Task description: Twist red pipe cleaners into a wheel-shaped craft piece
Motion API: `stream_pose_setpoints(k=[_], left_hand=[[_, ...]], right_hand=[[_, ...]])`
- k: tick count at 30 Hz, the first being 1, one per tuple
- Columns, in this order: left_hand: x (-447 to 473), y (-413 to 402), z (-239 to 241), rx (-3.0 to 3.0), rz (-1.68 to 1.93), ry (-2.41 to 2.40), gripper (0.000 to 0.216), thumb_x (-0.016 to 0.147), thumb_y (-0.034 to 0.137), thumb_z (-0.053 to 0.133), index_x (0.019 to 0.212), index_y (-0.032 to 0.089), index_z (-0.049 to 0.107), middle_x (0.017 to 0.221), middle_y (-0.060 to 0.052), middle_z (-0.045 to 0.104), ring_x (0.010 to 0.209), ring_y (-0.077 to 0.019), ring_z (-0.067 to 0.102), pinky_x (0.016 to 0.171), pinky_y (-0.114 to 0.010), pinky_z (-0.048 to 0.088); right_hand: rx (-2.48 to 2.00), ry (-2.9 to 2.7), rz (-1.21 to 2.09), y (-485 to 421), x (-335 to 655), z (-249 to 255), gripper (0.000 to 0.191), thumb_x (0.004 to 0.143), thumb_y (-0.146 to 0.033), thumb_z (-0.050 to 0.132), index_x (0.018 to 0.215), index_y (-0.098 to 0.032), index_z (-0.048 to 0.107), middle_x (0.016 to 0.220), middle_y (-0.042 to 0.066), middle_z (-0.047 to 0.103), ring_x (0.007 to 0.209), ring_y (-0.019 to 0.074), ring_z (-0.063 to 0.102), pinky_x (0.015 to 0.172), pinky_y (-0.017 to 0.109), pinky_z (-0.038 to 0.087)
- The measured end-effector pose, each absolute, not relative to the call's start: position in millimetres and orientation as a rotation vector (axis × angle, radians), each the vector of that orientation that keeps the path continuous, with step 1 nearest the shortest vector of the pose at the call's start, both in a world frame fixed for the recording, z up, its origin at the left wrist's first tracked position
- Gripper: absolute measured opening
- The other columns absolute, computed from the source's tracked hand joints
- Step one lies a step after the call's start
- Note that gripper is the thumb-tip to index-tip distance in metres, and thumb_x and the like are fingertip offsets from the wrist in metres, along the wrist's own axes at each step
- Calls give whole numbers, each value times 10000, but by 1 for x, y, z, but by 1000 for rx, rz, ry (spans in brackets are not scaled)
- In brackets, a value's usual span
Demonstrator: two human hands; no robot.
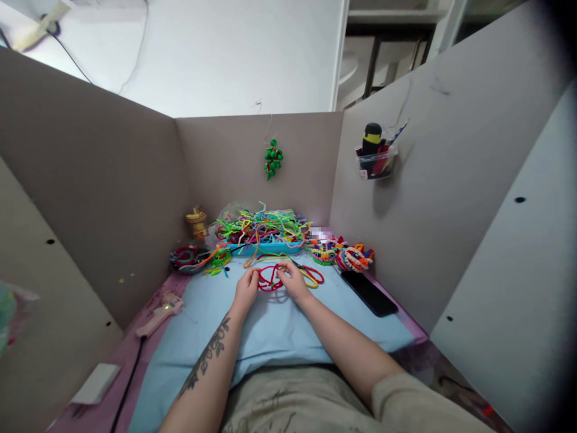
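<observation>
Between my two hands is a looped red cord (269, 288), raised a little over the light blue cloth (288, 331). My left hand (247, 287) pinches its left side with the fingers closed. On the other side my right hand (291, 279) pinches the upper right part of the loop. A small green bit shows on the cord, too small to name. Just beyond my right hand lie scissors (314, 275) with red and yellow handles. A shadow of the loop falls on the cloth below.
A blue tray (265, 248) heaped with colourful cords stands at the back. Braided multicoloured pieces (354, 258) and a black phone (369, 293) lie right. A pink glue gun (161, 316), its cable and a white box (96, 385) lie left. Grey panels (256, 138) enclose three sides.
</observation>
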State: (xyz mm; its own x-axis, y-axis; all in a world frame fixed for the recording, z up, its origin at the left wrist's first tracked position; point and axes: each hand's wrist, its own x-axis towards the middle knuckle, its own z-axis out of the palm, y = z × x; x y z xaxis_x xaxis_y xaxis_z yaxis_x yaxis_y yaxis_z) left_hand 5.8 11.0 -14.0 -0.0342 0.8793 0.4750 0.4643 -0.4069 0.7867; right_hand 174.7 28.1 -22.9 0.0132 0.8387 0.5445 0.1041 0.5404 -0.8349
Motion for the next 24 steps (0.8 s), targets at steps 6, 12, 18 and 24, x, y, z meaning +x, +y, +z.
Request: stream_pose_setpoints(k=[6, 12, 18, 24], left_hand=[[6, 4, -4, 2020, 1438, 1358, 319, 843, 379, 436, 820, 190, 693, 839, -54, 707, 869, -205, 604, 822, -333, 442], [11, 2, -5, 1888, 1352, 1219, 302, 805, 389, 499, 740, 148, 670, 676, -24, 657, 665, -163, 582, 636, -263, 453], [12, 3, -5, 1860, 1371, 1219, 297, 809, 380, 499, 703, 146, 648, 595, 5, 591, 578, -130, 518, 551, -229, 406], [14, 2, -5, 1830, 1288, 1133, 315, 805, 409, 508, 744, 135, 651, 625, -9, 586, 595, -131, 492, 562, -232, 385]], right_hand=[[-932, -1661, 357, 12, 172, -14, 134, 767, -175, 539, 848, -201, 642, 809, 39, 622, 825, 188, 563, 794, 340, 455], [-898, -1758, 192, 1, 170, -5, 163, 812, -183, 543, 915, -216, 665, 887, 52, 659, 951, 216, 530, 883, 380, 405], [-861, -1783, 169, 0, 171, -3, 232, 814, -196, 547, 1017, -228, 654, 979, 42, 675, 1033, 226, 494, 944, 405, 371], [-845, -1800, 198, 2, 170, -6, 300, 797, -209, 568, 1091, -218, 628, 1021, 57, 662, 1059, 231, 487, 950, 403, 380]])
